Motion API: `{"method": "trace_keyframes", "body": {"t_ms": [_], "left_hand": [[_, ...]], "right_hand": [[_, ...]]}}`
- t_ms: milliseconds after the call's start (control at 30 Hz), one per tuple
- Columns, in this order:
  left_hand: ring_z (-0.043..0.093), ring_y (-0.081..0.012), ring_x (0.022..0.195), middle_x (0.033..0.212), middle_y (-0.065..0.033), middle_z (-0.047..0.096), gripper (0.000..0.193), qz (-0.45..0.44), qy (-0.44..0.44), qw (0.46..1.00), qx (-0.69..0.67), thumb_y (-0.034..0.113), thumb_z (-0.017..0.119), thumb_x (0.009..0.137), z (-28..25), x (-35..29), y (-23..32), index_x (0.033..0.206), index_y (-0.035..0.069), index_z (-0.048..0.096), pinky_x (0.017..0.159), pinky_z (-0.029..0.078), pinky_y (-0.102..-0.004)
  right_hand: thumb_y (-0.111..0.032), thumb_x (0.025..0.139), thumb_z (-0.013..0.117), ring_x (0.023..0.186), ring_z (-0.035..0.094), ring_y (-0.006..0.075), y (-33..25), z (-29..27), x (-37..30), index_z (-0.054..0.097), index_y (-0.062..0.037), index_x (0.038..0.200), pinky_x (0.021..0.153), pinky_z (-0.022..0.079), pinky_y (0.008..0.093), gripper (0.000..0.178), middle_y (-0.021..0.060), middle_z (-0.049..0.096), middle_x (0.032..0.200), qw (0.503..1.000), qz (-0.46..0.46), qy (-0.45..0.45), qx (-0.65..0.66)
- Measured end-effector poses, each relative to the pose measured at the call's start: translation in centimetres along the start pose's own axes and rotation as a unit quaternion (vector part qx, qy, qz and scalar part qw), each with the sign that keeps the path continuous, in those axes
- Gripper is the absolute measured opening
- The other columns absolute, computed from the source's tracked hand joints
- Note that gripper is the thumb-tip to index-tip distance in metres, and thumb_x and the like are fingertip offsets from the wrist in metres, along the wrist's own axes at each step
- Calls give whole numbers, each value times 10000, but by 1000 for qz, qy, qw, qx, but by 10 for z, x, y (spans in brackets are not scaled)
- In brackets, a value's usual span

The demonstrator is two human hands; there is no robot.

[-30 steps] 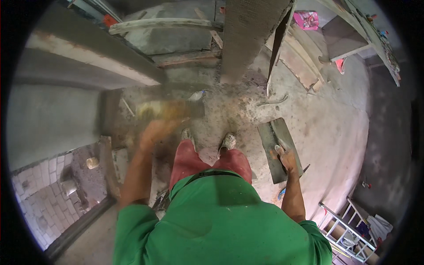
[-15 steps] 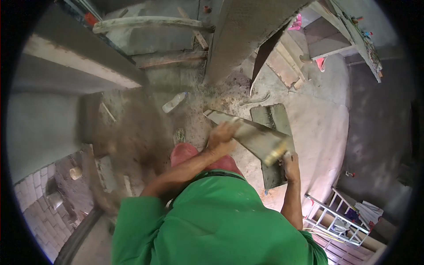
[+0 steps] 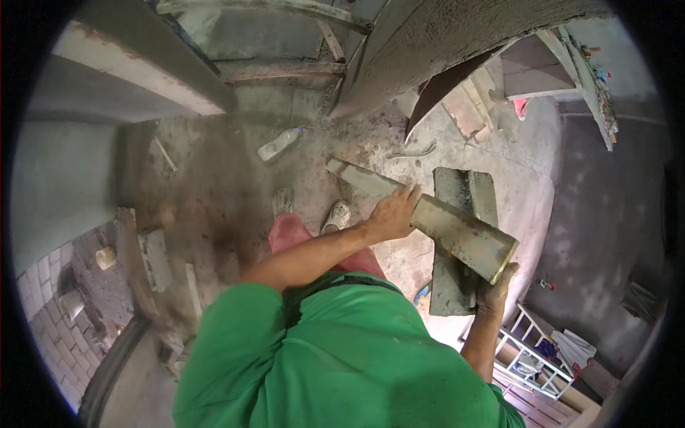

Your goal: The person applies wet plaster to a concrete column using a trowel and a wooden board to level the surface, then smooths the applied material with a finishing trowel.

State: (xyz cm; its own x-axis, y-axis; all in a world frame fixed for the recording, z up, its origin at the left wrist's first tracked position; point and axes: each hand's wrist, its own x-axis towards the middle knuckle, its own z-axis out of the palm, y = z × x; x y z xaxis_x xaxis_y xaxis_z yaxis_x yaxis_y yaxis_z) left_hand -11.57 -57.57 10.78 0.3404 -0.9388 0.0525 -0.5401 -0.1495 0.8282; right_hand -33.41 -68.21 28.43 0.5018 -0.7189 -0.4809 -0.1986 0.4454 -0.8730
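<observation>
My left hand [image 3: 392,214] reaches across my body and grips the middle of a long, mortar-smeared bar [image 3: 457,235]. The bar lies slantwise across a flat grey mortar board [image 3: 457,185], which is held out level to my right. My right hand [image 3: 496,291] grips the near right corner of that board, and the near end of the bar sits just above its fingers. My two mortar-caked shoes [image 3: 339,214] stand on the rough floor to the left of the board.
A plastic bottle [image 3: 280,143] lies on the dusty concrete floor ahead. A plastered wall corner [image 3: 428,50] rises ahead, with planks [image 3: 285,70] behind it. There is a brick-paved patch [image 3: 43,335] at lower left and a white metal rack [image 3: 539,353] at lower right.
My left hand has swung from the left side across to the right, and the bar it holds now lies over the board. The view has tilted; my right hand stays on the board.
</observation>
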Motion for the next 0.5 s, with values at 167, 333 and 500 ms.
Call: {"method": "trace_keyframes", "body": {"t_ms": [167, 333, 500], "left_hand": [[516, -427, 1118, 1384, -306, 368, 747, -80, -28, 996, 14, 78, 614, 729, 24, -11, -26, 1382, -84, 290, 883, 486, -466], [506, -430, 1140, 1365, -277, 413, 658, -211, -102, 971, -37, 183, 633, 771, 74, -35, -111, 1345, -38, 398, 904, 473, -466], [552, -368, 1101, 1281, -204, 533, 574, -505, -84, 731, -451, 448, 593, 880, 64, -35, -104, 1265, 29, 525, 849, 495, -455]], "right_hand": [[-462, 887, 585, 1121, 554, 256, -25, 11, -4, 484, 22, 1287, 983, 435, 373, 636, 149, 569, 1230, 997, -19, 65, -45], [-446, 859, 620, 995, 573, 201, -39, 9, 8, 539, 9, 1190, 882, 460, 338, 569, 92, 590, 1109, 990, -42, 80, -111], [-606, 789, 622, 898, 570, 170, -48, -22, 19, 629, 26, 1071, 838, 438, 307, 692, 64, 615, 910, 963, -68, -29, -259]]}}
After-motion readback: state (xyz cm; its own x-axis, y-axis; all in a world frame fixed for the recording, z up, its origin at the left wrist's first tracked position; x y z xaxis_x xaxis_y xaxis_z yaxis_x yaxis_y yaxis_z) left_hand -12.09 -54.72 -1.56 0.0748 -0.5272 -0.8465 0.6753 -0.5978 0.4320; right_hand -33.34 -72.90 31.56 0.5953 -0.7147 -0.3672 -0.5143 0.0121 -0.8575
